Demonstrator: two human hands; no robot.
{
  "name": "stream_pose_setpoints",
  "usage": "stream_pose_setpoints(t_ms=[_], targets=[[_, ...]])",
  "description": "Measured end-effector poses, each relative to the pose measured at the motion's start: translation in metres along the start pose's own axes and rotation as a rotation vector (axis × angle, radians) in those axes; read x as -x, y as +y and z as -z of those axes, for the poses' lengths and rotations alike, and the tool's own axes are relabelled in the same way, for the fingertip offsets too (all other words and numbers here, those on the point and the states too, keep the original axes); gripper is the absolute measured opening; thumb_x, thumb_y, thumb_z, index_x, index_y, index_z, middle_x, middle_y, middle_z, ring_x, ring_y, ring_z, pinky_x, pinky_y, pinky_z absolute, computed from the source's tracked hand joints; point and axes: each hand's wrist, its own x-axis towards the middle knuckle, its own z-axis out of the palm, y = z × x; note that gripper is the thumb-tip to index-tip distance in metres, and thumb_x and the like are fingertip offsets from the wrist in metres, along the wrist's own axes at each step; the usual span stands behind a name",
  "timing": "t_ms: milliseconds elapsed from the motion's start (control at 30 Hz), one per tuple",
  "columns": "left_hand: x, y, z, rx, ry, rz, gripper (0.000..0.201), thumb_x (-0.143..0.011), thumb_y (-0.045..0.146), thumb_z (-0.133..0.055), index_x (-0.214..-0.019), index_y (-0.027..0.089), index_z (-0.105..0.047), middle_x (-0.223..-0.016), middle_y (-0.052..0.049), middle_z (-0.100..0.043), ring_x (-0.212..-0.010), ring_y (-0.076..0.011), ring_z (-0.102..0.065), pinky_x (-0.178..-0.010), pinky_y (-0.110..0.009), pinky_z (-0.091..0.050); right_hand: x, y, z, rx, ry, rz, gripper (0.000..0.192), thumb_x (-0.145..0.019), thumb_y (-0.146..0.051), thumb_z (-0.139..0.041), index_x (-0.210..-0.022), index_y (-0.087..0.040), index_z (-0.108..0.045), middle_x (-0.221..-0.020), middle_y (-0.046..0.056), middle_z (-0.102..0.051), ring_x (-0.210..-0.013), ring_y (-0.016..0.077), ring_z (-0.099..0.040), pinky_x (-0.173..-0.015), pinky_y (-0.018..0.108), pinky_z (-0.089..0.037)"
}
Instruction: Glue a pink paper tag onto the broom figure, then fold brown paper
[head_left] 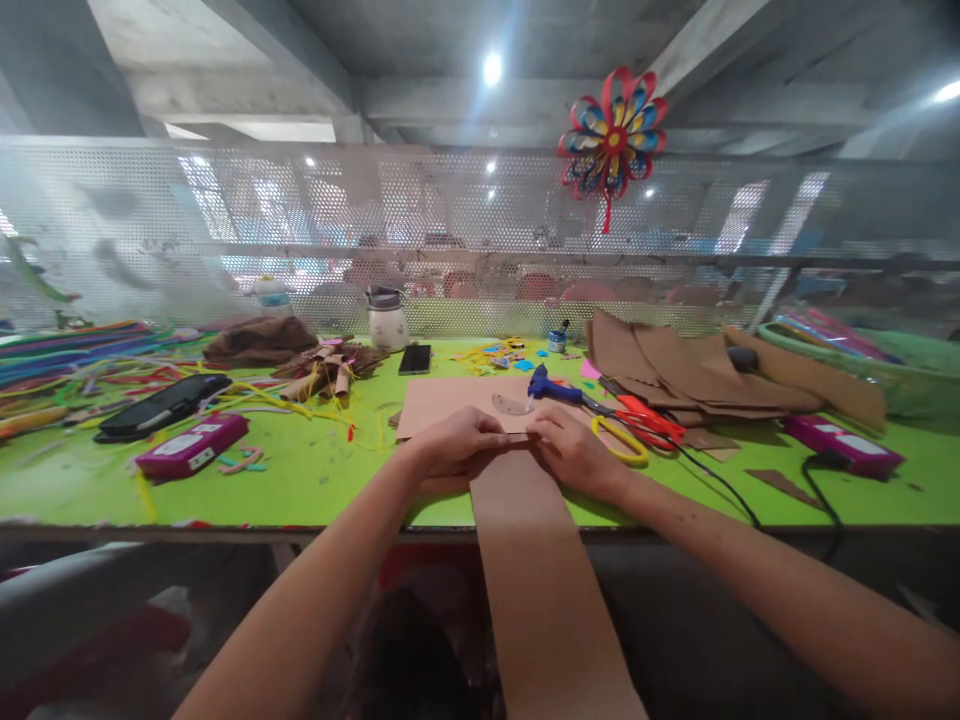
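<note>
A long strip of brown cardboard (536, 560) hangs over the table's front edge toward me. At its far end, my left hand (469, 437) and my right hand (574, 450) pinch it from either side, thumbs close together. Beneath and beyond them lies a flat brown cardboard sheet (442, 400). A blue glue gun (555, 388) rests on that sheet just past my right hand, its nozzle near a small curved, dark-marked piece (510, 404). Beside the right hand are yellow-handled scissors (619, 445).
Stacked brown cardboard (675, 365) and a green basket (900, 375) stand right. Purple power strips (193, 446) sit at both sides; a black cord (720, 480) runs right. A phone (415, 359), a white jar (387, 320) and colourful strips (82, 350) lie further back.
</note>
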Motion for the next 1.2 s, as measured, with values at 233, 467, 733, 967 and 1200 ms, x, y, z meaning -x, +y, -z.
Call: stream_pose_setpoints(t_ms=[233,467,733,967,1200], targets=[[-0.003,-0.002,-0.001,-0.058,0.097,-0.036,0.031,-0.077,0.043,-0.053,-0.072,0.014,-0.064,-0.056,0.002,-0.053,-0.053,-0.01,-0.042,-0.052,-0.021,-0.031,-0.021,0.002,0.01,-0.22,-0.174,-0.342,0.028,-0.077,-0.031,-0.057,-0.099,-0.014,-0.065,-0.085,0.007,-0.062,-0.073,0.0165,-0.055,-0.064,0.027,-0.043],[-0.006,-0.01,-0.003,-0.112,0.148,-0.122,0.026,-0.08,0.036,-0.048,-0.073,0.014,-0.062,-0.063,0.001,-0.056,-0.058,-0.0104,-0.045,-0.054,-0.021,-0.034,-0.035,0.011,0.002,-0.622,-0.293,-0.546,0.03,-0.07,-0.042,-0.065,-0.071,-0.012,-0.068,-0.061,0.002,-0.06,-0.058,0.0128,-0.05,-0.053,0.025,-0.036],[-0.005,-0.004,-0.006,-0.226,0.193,-0.202,0.026,-0.083,0.034,-0.046,-0.078,0.015,-0.063,-0.067,0.0,-0.06,-0.061,-0.0111,-0.049,-0.055,-0.021,-0.034,-0.028,0.021,0.002,-0.976,-0.239,-0.647,0.031,-0.063,-0.041,-0.073,-0.068,-0.011,-0.066,-0.057,0.0,-0.055,-0.05,0.0082,-0.043,-0.049,0.023,-0.033],[-0.008,-0.001,-0.008,-0.294,0.238,-0.208,0.033,-0.085,0.04,-0.045,-0.076,0.014,-0.064,-0.067,-0.002,-0.062,-0.062,-0.0119,-0.05,-0.057,-0.022,-0.034,-0.025,0.019,0.002,-1.006,-0.155,-0.658,0.028,-0.063,-0.037,-0.074,-0.077,-0.013,-0.068,-0.072,0.003,-0.062,-0.065,0.0127,-0.053,-0.061,0.025,-0.039],[-0.009,0.003,-0.01,-0.247,0.264,-0.194,0.028,-0.084,0.033,-0.043,-0.078,0.014,-0.063,-0.069,-0.001,-0.061,-0.063,-0.0122,-0.051,-0.056,-0.021,-0.036,-0.028,0.017,-0.004,-0.96,-0.005,-0.661,0.029,-0.062,-0.04,-0.074,-0.071,-0.012,-0.07,-0.07,0.003,-0.062,-0.067,0.0136,-0.051,-0.062,0.026,-0.04]])
